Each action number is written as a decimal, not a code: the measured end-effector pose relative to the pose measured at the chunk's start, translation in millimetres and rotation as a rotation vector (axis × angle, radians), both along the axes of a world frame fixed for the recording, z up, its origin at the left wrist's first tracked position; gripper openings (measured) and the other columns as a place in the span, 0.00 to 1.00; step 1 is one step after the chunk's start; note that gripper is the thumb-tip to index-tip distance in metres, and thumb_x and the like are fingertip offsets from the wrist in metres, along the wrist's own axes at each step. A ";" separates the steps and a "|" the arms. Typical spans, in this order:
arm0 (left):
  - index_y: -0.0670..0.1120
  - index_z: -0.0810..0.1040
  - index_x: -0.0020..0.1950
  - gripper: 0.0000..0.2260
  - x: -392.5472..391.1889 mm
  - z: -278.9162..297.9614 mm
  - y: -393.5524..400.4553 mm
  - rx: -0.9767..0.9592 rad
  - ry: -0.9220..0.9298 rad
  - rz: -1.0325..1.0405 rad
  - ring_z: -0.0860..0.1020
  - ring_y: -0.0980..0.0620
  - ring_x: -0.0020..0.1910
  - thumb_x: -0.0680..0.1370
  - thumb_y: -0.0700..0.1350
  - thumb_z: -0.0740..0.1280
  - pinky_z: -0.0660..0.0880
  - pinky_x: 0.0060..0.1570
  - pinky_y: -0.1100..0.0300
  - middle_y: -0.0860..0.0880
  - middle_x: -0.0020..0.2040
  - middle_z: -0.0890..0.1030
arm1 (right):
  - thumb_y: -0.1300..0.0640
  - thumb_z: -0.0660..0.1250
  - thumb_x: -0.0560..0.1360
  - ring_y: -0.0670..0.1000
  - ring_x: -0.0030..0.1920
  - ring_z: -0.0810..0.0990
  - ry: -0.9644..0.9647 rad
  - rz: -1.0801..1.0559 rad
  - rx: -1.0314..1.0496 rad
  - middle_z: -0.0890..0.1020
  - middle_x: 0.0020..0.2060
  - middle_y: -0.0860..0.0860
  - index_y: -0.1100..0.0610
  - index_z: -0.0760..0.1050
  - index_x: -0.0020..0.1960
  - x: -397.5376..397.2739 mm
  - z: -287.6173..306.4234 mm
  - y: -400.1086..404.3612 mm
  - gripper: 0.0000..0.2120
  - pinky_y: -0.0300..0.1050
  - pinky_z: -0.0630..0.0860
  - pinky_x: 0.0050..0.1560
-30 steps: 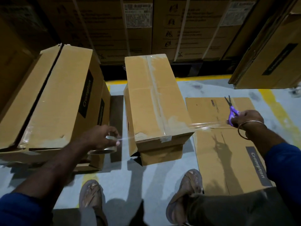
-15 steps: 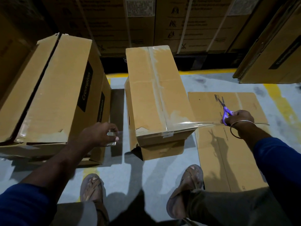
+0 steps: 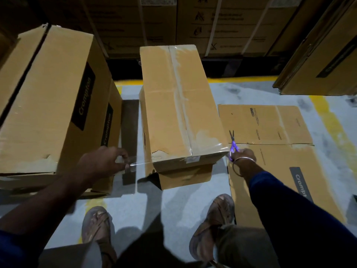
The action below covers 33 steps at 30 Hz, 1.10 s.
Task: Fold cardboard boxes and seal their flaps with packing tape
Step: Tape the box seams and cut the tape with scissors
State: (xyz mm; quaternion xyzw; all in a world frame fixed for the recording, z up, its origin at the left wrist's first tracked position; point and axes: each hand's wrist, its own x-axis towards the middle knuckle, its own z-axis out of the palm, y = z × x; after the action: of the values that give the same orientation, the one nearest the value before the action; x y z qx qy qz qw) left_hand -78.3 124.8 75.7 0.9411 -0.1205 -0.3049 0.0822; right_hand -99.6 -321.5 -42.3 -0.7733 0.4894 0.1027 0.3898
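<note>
Both hands point(image 3: 100, 163) point(image 3: 243, 155) outstretched, fingers seemingly curled

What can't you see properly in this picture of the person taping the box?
- Tape roll: head view, hidden behind the left hand; only the clear tape stretching to the middle box shows.
- Scissors: handles wrapped by the right hand.
- Print on the flat cardboard: too small.
- Stacked cartons behind: dark, cut off by the top edge.
</note>
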 end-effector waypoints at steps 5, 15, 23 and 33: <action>0.58 0.80 0.52 0.04 1.1 -4.7 0.0 -0.049 0.024 0.014 0.75 0.62 0.45 0.81 0.56 0.69 0.68 0.38 0.59 0.58 0.49 0.80 | 0.55 0.81 0.68 0.59 0.45 0.86 -0.031 -0.032 0.187 0.86 0.41 0.57 0.60 0.83 0.47 -2.5 -38.9 -0.1 0.13 0.59 0.84 0.53; 0.57 0.81 0.48 0.03 0.6 -7.0 0.4 -0.062 -0.016 0.025 0.76 0.61 0.44 0.78 0.54 0.70 0.69 0.38 0.59 0.56 0.48 0.82 | 0.33 0.73 0.54 0.59 0.48 0.86 -0.412 -0.220 0.093 0.85 0.46 0.55 0.52 0.77 0.48 -9.5 20.7 -15.2 0.30 0.62 0.84 0.51; 0.54 0.82 0.49 0.11 -1.8 9.2 -1.3 -0.062 -0.043 0.083 0.79 0.52 0.47 0.74 0.59 0.74 0.76 0.46 0.55 0.53 0.47 0.82 | 0.51 0.77 0.74 0.46 0.27 0.74 -0.466 0.185 0.453 0.83 0.37 0.54 0.64 0.79 0.51 -76.2 110.1 162.9 0.17 0.39 0.72 0.26; 0.52 0.82 0.48 0.07 -2.7 8.5 -8.8 -0.100 0.019 0.130 0.80 0.53 0.46 0.74 0.51 0.76 0.80 0.53 0.50 0.52 0.46 0.83 | 0.34 0.76 0.68 0.49 0.31 0.77 0.113 0.309 0.920 0.80 0.37 0.51 0.55 0.79 0.49 -123.2 102.5 246.6 0.25 0.49 0.82 0.41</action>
State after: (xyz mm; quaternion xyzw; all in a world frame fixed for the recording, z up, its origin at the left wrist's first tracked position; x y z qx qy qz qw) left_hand -81.0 116.0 84.2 0.9387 -0.0736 -0.3016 0.1496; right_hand -222.8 -74.9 60.2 -0.5777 0.2932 0.4069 0.6440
